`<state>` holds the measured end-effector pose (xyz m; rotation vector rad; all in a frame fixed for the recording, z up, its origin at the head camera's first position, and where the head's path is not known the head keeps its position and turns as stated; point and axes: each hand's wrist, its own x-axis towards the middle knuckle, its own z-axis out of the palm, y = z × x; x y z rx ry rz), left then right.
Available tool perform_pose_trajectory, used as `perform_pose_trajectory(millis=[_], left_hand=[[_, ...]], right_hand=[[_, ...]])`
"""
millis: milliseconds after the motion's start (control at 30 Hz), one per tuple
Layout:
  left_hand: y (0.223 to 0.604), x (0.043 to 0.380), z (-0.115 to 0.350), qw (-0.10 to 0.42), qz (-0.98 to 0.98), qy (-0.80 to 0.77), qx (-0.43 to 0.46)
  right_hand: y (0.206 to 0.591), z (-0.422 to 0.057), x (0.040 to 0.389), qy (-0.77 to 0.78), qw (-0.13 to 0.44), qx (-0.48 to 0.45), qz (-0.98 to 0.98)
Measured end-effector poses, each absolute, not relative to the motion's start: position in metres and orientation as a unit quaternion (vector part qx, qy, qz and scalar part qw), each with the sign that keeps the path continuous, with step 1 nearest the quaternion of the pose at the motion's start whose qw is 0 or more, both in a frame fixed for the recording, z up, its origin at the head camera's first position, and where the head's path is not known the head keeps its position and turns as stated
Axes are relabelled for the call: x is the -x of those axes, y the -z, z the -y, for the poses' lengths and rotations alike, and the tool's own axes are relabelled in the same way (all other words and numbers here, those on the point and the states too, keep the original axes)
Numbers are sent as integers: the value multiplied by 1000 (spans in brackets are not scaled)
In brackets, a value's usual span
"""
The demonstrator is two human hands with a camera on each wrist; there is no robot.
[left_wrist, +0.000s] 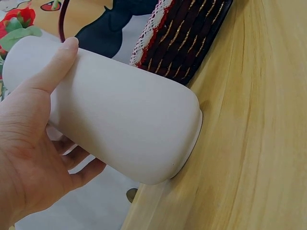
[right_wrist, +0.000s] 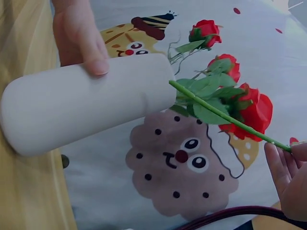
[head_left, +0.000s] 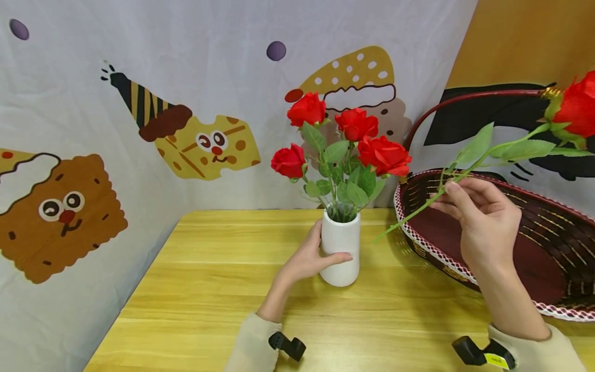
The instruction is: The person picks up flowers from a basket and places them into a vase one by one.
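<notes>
A white vase point(head_left: 341, 253) stands upright on the wooden table, with several red roses point(head_left: 355, 124) and green leaves rising from its mouth. My left hand point(head_left: 308, 254) grips the vase from its left side, thumb across the front and fingers behind. In the left wrist view those fingers show past the vase's edge. To the right, my right hand point(head_left: 490, 222) pinches the green stem of a single red rose point(head_left: 578, 108) between thumb and fingers. Its bloom points up and right, and the bare stem end slants down toward the vase, held in the air.
A dark woven basket point(head_left: 548, 243) with a white-and-red trimmed rim and a tall handle stands at the right, partly under my right hand. Behind the table point(head_left: 200, 294) hangs a cloth point(head_left: 223, 46) printed with cartoon food.
</notes>
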<state>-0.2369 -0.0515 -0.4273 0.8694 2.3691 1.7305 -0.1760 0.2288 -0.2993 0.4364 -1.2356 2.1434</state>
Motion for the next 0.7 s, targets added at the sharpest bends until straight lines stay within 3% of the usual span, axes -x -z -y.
perform_pose_trajectory(millis=[433,700], left_hand=[[427,237,52,45,-773,-568,-278],[427,237,52,43,-775,-566,-279]], right_hand=[[284,-214,179,-784,370,-191,460],[282,-202,183,-792,364,-201,448]])
